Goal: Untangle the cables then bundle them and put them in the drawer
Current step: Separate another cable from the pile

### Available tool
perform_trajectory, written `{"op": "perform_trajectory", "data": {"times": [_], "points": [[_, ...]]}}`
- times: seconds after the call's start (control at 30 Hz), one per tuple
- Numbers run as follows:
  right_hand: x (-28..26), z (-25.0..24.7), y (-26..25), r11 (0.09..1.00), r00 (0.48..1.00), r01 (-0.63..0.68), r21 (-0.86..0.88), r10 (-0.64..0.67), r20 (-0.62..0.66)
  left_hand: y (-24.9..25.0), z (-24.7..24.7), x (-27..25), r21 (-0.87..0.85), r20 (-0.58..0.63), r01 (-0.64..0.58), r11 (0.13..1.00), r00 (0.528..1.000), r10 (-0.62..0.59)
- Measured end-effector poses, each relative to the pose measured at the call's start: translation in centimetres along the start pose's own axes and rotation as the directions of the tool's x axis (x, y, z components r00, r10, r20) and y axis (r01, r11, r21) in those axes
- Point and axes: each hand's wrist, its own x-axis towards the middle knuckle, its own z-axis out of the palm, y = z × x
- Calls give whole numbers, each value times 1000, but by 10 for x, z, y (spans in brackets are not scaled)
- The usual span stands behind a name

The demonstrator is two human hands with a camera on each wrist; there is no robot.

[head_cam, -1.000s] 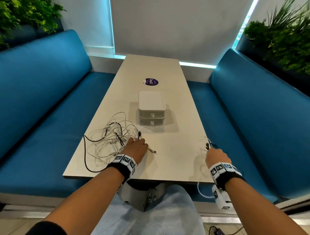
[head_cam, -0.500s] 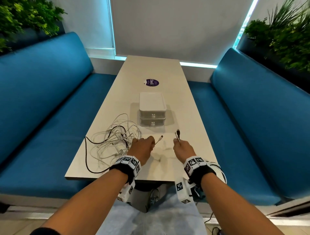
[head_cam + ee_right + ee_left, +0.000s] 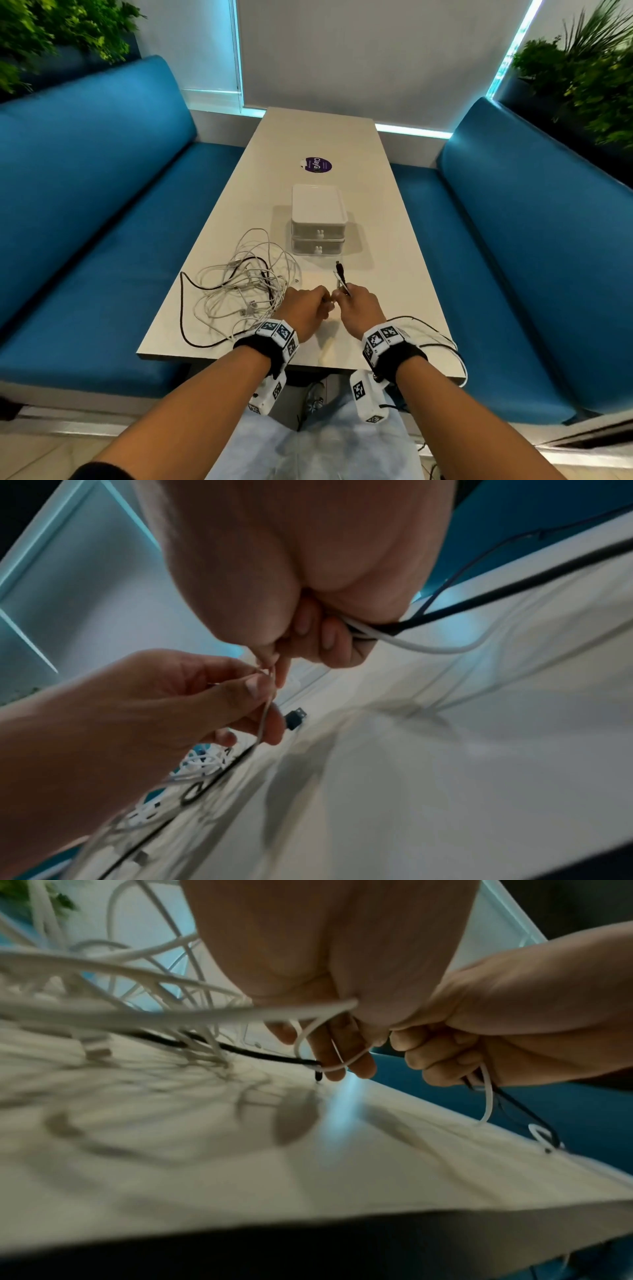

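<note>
A tangle of white and black cables [image 3: 245, 291] lies on the near left of the table [image 3: 376, 240]. My left hand [image 3: 305, 310] pinches a thin white cable [image 3: 322, 1056] at the tangle's right edge. My right hand [image 3: 359, 305] is beside it, almost touching, and grips a white and a black cable [image 3: 383, 633] together; their plug ends [image 3: 339, 274] stick up from the fist. Those two cables loop back over the near right table edge [image 3: 445, 342]. A small white two-drawer box [image 3: 317, 222], both drawers closed, stands behind the hands at mid table.
Blue bench seats [image 3: 102, 240] run along both sides of the table. A round purple sticker [image 3: 318, 165] lies beyond the drawer box. Green plants [image 3: 589, 75] stand in the upper corners. My legs are under the near table edge.
My right hand has carried its two cables from the table's right edge leftward to meet the left hand. The left hand rose slightly off the tangle, holding a white cable.
</note>
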Motion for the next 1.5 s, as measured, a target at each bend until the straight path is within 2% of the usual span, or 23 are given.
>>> {"op": "perform_trajectory", "data": {"times": [0.1, 0.23, 0.3, 0.4, 0.53, 0.7, 0.83, 0.93, 1.03, 1.13, 1.2, 1.27, 1.4, 1.5], "points": [[4, -7, 13, 997, 996, -63, -46, 60, -61, -7, -9, -3, 353, 88, -87, 932, 994, 60], [5, -34, 42, 970, 967, -238, -56, 231, -107, -19, -17, -11, 443, 110, -125, 888, 990, 84], [2, -39, 45, 969, 971, -233, -76, 228, -78, -14, -16, -10, 477, 105, -146, 867, 989, 108], [-3, -34, 29, 992, 994, -107, -69, 106, -22, 1, -9, -7, 563, 125, -182, 806, 983, 135], [-5, -22, 7, 993, 992, 109, -50, -106, 64, 11, -2, -7, 589, 132, -192, 785, 981, 141], [-14, -8, -2, 987, 964, 155, 31, -158, 213, 13, -6, -11, 593, 132, -196, 781, 980, 146], [-15, -5, 5, 961, 962, 198, -193, -153, 225, 10, -5, -16, 634, 182, -260, 729, 965, 187], [-16, -12, 16, 895, 963, 207, -396, -115, 244, 5, -7, -21, 680, 221, -297, 670, 955, 198], [-13, -32, 37, 865, 986, 108, -490, -30, 166, -8, -16, -20, 686, 205, -293, 666, 956, 209], [-10, -49, 52, 895, 991, -67, -441, 112, 76, -12, -21, -18, 650, 218, -307, 695, 952, 216], [-8, -49, 47, 916, 990, -103, -388, 132, 49, -5, -20, -15, 638, 224, -306, 707, 952, 210], [-8, -43, 35, 939, 995, -75, -336, 93, 36, 4, -13, -12, 641, 214, -297, 708, 955, 207], [-8, -17, 13, 957, 995, 75, -281, -55, 79, 18, -5, -8, 612, 188, -287, 737, 958, 217], [-10, -6, 7, 970, 988, 100, -223, -71, 134, 21, -6, -8, 591, 152, -242, 769, 970, 188]]}}
